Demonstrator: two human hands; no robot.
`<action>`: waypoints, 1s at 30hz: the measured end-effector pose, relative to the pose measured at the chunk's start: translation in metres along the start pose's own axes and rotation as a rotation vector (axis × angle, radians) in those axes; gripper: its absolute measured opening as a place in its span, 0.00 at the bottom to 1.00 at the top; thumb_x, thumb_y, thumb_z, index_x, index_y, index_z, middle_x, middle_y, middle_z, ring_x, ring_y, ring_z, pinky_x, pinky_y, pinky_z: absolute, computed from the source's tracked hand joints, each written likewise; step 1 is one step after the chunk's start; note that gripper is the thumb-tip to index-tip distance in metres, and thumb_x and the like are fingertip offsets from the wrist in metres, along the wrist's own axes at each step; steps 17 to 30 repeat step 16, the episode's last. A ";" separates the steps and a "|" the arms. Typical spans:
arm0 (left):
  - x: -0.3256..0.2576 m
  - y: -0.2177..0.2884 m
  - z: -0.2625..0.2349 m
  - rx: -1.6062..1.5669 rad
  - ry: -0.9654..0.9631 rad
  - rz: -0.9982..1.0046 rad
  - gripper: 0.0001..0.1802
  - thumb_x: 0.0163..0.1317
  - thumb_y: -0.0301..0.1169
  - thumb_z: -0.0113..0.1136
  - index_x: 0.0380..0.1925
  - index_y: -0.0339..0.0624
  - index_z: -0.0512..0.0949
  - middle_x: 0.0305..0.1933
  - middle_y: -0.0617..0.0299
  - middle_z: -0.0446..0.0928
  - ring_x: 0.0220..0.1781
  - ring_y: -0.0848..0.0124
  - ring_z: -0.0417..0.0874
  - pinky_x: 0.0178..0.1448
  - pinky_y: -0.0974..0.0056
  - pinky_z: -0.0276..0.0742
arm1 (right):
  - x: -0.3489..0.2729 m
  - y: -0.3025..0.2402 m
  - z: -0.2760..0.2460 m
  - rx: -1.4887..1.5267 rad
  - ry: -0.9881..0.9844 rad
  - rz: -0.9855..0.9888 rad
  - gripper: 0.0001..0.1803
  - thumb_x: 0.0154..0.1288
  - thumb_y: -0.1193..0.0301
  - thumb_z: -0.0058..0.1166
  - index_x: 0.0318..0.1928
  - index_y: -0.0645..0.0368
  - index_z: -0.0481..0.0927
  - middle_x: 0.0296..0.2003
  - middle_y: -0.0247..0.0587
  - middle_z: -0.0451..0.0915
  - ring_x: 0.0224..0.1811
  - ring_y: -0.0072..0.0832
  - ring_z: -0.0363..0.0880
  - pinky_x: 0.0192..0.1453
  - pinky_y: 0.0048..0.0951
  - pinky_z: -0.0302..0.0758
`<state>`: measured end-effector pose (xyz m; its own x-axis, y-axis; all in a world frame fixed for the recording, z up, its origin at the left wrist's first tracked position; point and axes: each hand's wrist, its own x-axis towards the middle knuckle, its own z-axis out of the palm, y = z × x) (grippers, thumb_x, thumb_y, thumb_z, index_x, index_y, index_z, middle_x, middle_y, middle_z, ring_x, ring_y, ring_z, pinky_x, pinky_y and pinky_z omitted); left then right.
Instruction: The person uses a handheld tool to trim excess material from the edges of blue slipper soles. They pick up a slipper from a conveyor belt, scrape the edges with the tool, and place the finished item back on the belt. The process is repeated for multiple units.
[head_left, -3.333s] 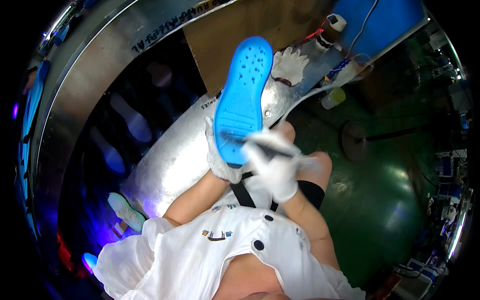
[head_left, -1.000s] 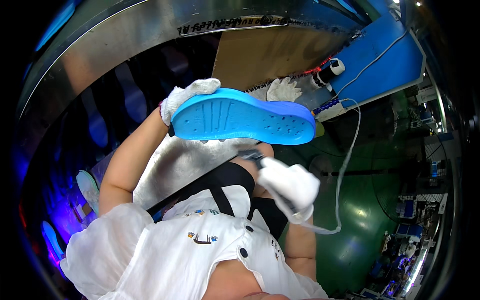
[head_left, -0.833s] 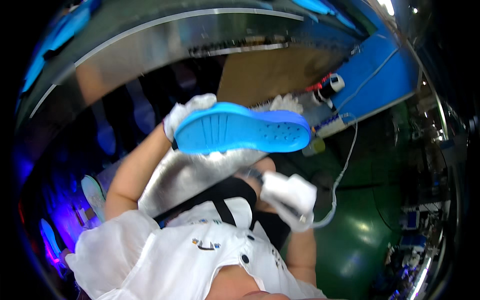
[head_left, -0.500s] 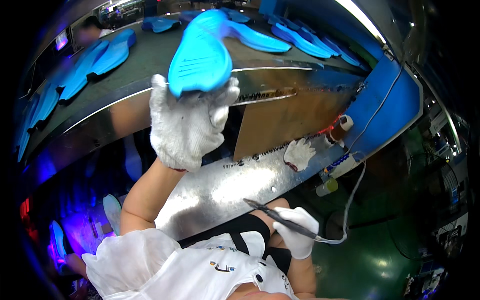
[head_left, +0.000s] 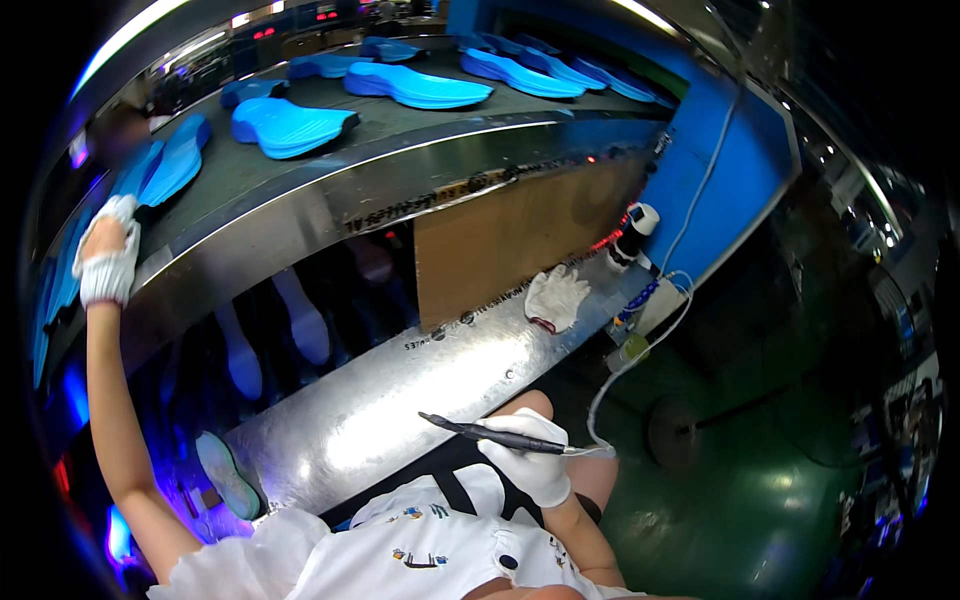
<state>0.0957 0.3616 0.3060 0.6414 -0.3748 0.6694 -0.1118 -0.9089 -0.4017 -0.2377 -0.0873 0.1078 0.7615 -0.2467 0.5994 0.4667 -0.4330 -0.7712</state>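
My left hand point(head_left: 108, 250), in a white knit glove, stretches to the far left edge of the conveyor. It is against the blue shoe soles there; its fingers are partly hidden, so I cannot tell whether they grip one. A blue shoe sole point(head_left: 172, 165) lies just beyond its fingertips. Another blue sole point(head_left: 290, 126) rests on the belt, well to its right. Low in front of my body, my right hand point(head_left: 532, 462), gloved in white, is closed around a black pen-shaped tool point(head_left: 470, 431) with a cord at its back end. The tool's tip points left, above the metal shelf.
Several more blue soles lie along the dark conveyor belt point(head_left: 420, 122), which has a metal side rail. A cardboard sheet point(head_left: 520, 240) leans below it. On the metal shelf point(head_left: 330, 430) lies a spare white glove point(head_left: 556, 300). A pale cord point(head_left: 600, 405) hangs at the right.
My left hand has let go of the blue sole it held up and swung far left. A sole now lies on the belt near there. My right hand appears slightly further left, still holding the tool.
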 end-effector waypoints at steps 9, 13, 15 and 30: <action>-0.102 0.227 -0.091 -1.242 0.503 0.007 0.10 0.54 0.13 0.60 0.36 0.34 0.78 0.46 0.46 0.81 0.51 0.54 0.83 0.56 0.56 0.78 | -0.028 0.021 -0.018 0.213 0.384 0.414 0.11 0.68 0.75 0.59 0.47 0.67 0.78 0.34 0.40 0.84 0.22 0.15 0.77 0.27 0.16 0.75; -0.161 0.279 -0.063 -1.537 0.319 0.372 0.09 0.50 0.19 0.63 0.33 0.37 0.78 0.42 0.47 0.81 0.46 0.51 0.83 0.53 0.54 0.80 | -0.040 0.028 -0.024 0.249 0.536 0.452 0.10 0.67 0.77 0.59 0.47 0.68 0.78 0.34 0.41 0.84 0.22 0.15 0.77 0.26 0.15 0.74; -0.191 0.305 -0.037 -1.627 0.018 0.490 0.08 0.51 0.26 0.65 0.34 0.42 0.80 0.43 0.52 0.81 0.47 0.51 0.82 0.54 0.51 0.79 | -0.041 0.030 -0.025 0.258 0.577 0.514 0.11 0.66 0.81 0.58 0.48 0.67 0.79 0.35 0.42 0.84 0.22 0.16 0.77 0.26 0.15 0.74; -0.192 0.310 -0.034 -1.653 0.005 0.504 0.08 0.51 0.26 0.65 0.34 0.42 0.80 0.43 0.52 0.81 0.47 0.51 0.82 0.54 0.51 0.79 | -0.046 0.035 -0.028 0.251 0.575 0.529 0.12 0.65 0.82 0.60 0.48 0.65 0.78 0.39 0.41 0.85 0.26 0.15 0.79 0.29 0.14 0.76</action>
